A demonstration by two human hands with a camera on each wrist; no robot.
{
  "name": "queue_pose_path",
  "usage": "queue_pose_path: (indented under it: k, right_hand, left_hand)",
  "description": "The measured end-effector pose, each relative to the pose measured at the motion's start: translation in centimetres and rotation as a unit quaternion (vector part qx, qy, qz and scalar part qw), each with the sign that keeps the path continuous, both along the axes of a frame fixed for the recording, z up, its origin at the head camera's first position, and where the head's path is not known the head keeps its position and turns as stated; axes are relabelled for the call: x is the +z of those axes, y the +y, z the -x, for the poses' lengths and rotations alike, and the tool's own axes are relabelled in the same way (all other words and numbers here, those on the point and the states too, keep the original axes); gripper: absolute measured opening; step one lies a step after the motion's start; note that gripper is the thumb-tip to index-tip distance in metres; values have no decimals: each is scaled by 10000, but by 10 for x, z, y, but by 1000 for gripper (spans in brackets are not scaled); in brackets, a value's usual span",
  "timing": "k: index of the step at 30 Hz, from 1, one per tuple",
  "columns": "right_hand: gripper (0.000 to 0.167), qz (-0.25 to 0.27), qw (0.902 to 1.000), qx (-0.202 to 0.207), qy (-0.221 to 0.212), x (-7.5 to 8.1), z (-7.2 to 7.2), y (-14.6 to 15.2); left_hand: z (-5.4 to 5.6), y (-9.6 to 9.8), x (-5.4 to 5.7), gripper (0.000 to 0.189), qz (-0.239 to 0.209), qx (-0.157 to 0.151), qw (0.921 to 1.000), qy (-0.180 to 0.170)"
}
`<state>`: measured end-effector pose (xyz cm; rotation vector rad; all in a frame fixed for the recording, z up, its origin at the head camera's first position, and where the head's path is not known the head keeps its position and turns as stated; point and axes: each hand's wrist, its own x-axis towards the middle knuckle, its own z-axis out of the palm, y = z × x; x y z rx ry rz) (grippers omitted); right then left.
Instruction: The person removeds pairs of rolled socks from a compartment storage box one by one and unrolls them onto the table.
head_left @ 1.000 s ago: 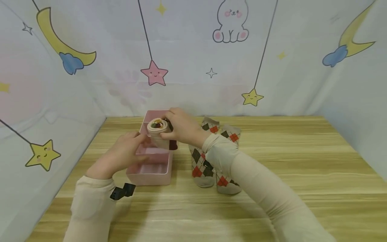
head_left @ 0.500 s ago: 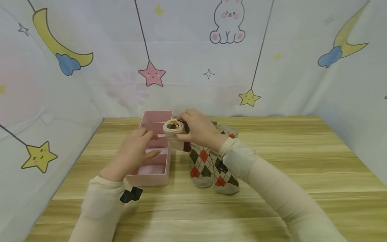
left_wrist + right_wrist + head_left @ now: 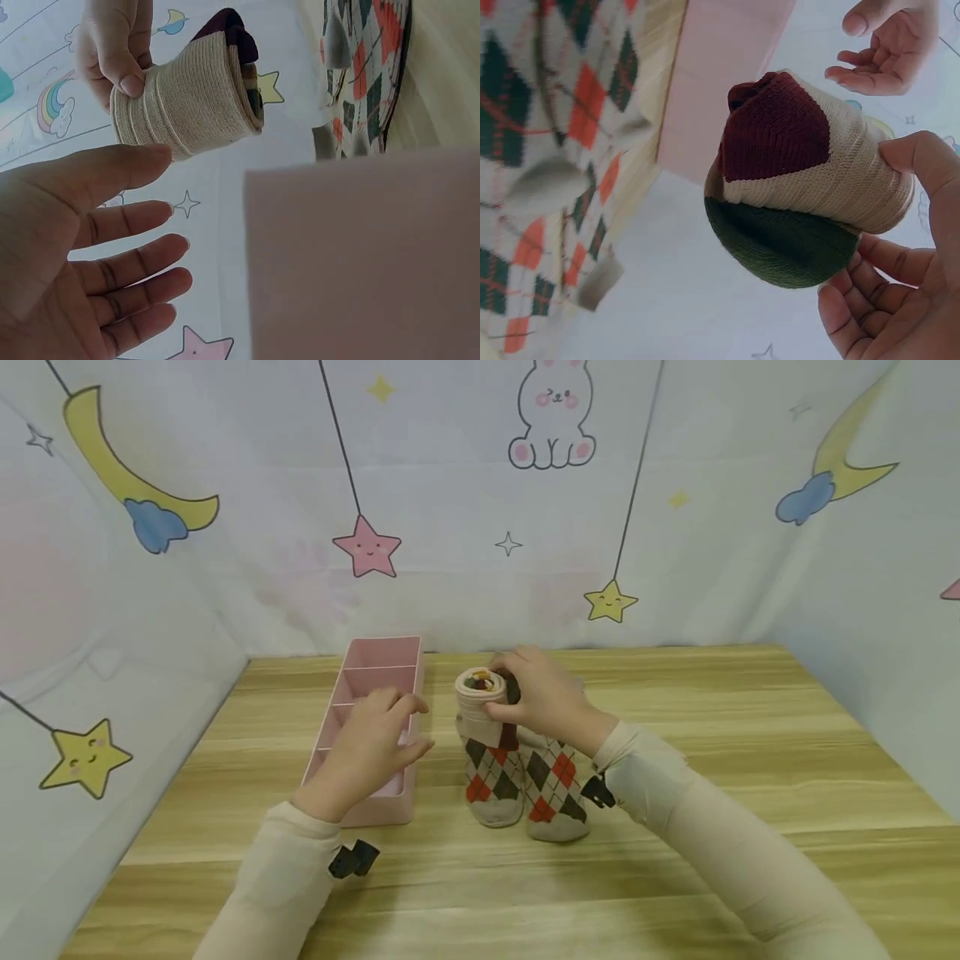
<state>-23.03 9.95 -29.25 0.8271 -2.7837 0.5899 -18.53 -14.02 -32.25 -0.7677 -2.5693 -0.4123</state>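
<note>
The right hand [image 3: 543, 695] pinches the sock roll [image 3: 478, 714] from its right, long axis upright, held over the patterned socks [image 3: 493, 781]. Left of it, I see the left hand [image 3: 366, 742] holding nothing, fingers loosely parted, nearer the pink box [image 3: 386, 812].

The wood-grain table [image 3: 712, 718] bears a pink divided box [image 3: 390, 812] and two argyle socks [image 3: 495, 781].
</note>
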Motion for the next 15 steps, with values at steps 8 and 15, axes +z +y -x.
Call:
queue_pose_path:
  k: [8,15]
  right_hand:
    - [46,16,9989,-451,-89,-14,-16,30]
    - [42,51,9980,-619,83,-29,-24,52]
  left_hand:
    - [-1,24,-11,37,-103,-263,9996,10]
    - [-3,49,-14,37,-112,-441,9990,-49]
